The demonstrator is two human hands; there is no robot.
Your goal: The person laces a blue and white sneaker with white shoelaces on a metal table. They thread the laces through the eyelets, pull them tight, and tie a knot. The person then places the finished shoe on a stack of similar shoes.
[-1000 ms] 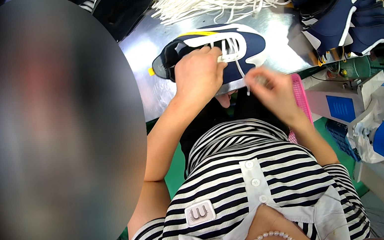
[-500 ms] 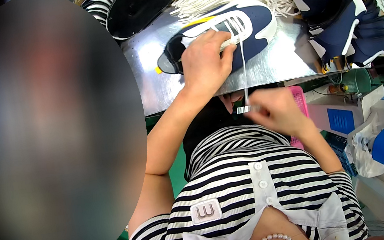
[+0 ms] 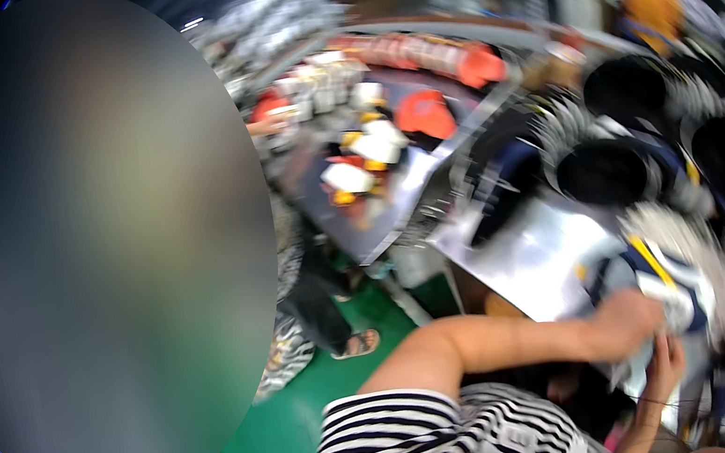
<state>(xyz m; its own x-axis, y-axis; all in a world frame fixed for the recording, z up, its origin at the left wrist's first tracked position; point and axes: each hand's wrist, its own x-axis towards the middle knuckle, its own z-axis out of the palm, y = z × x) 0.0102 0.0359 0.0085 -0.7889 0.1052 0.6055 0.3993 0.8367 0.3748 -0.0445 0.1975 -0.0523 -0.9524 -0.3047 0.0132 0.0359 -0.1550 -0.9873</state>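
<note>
The left hand (image 3: 629, 322) was clamped on the navy and white shoe (image 3: 671, 287), which lay on the shiny desk (image 3: 519, 254). The right hand (image 3: 664, 364) touched it from below; its fingers were too blurred to tell.

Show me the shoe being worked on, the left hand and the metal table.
shoe (image 3: 671, 287): head view, on its white and navy side.
left hand (image 3: 629, 322): head view, on its back.
metal table (image 3: 524, 258): head view, on its bare top.
</note>
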